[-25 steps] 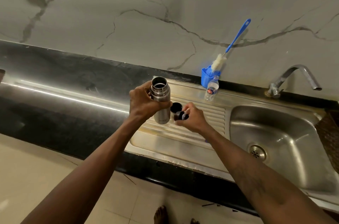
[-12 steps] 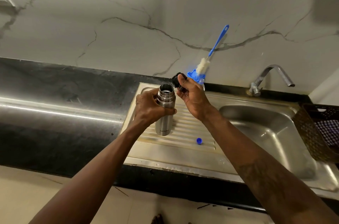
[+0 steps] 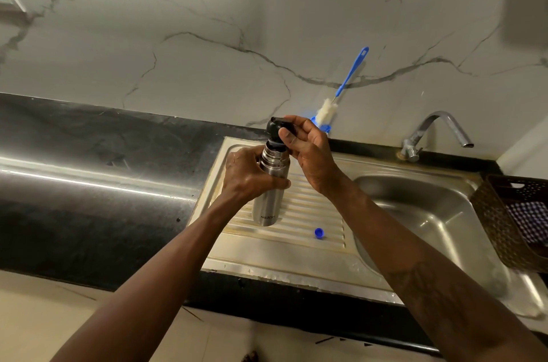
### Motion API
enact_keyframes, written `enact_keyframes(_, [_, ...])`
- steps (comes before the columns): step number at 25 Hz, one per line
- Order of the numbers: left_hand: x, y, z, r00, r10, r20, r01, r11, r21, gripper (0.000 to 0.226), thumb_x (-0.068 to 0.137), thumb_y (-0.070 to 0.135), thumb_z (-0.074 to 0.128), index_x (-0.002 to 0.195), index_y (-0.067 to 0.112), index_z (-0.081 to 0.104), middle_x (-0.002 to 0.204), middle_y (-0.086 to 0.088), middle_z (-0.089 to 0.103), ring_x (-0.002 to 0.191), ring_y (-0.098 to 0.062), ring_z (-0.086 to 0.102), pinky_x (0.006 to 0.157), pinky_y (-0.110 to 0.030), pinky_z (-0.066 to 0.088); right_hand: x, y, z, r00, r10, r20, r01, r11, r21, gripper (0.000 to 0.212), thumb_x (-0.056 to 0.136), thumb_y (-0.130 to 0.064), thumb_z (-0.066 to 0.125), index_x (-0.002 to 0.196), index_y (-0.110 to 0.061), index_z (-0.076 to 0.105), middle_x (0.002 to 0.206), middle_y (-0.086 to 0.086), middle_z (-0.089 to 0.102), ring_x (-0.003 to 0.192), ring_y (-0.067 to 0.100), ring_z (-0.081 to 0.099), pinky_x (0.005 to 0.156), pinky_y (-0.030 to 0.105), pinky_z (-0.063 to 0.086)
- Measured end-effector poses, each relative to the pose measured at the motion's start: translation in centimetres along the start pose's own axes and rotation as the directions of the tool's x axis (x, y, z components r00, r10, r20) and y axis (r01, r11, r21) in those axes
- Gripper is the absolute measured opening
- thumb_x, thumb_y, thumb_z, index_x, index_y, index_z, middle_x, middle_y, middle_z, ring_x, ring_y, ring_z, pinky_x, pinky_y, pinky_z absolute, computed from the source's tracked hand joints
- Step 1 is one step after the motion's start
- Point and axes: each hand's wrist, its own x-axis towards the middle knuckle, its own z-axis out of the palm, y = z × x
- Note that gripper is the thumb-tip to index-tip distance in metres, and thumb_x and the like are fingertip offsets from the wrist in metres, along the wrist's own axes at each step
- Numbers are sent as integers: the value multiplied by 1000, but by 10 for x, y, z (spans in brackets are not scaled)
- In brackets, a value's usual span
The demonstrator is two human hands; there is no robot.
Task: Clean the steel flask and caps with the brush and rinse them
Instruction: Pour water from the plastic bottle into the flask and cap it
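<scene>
The steel flask (image 3: 267,201) stands upright on the ribbed drainboard (image 3: 311,213). My left hand (image 3: 249,175) grips its upper body. My right hand (image 3: 308,151) pinches a black cap (image 3: 274,127) and holds it on the flask's mouth. A bottle brush (image 3: 344,86) with a blue handle and white bristles leans against the wall behind my right hand, its base in a blue holder mostly hidden by that hand.
A small blue bottle cap (image 3: 319,233) lies on the drainboard near the sink basin (image 3: 421,213). The tap (image 3: 430,130) stands at the back right. A brown woven basket (image 3: 516,219) with checked cloth sits at the right edge. Dark countertop (image 3: 89,183) extends left.
My right hand has lifted the black cap from beside the flask and brought it onto the flask's mouth. My left hand keeps its grip on the flask.
</scene>
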Motion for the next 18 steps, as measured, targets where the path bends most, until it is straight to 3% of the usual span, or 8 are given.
enact_keyframes(3, [2,4,0,1000,0,-2,0,1000,-9,52,52,43,99,97,35,75,83,14,74,78,-1,69,76,-28,60,0,-2,-5,1000,-7,26,8,999,-31,38,100,-7,63,137,-10,53,124,8,73,120,28,68,104,47,53])
enact_keyframes(7, [6,8,0,1000,-23,16,23,1000,1,55,53,43,99,102,31,77,86,13,74,79,-2,68,76,-27,58,3,-4,-12,995,12,95,-7,998,-57,49,103,-9,58,149,-25,48,133,4,70,128,24,64,108,43,51])
enact_keyframes(11, [8,14,0,1000,-13,20,13,1000,0,51,55,42,99,99,33,74,85,15,73,79,0,67,76,-25,57,4,-2,-11,997,-4,81,7,999,-31,43,104,-6,56,146,-17,53,133,1,69,130,23,62,102,35,53])
enact_keyframes(18, [12,18,-2,1000,8,13,-8,1000,11,56,56,42,98,104,24,77,87,10,75,78,-1,68,74,-24,59,-1,-1,-20,997,-25,79,39,981,-189,42,94,-6,72,133,-10,59,127,8,72,120,25,68,102,42,56])
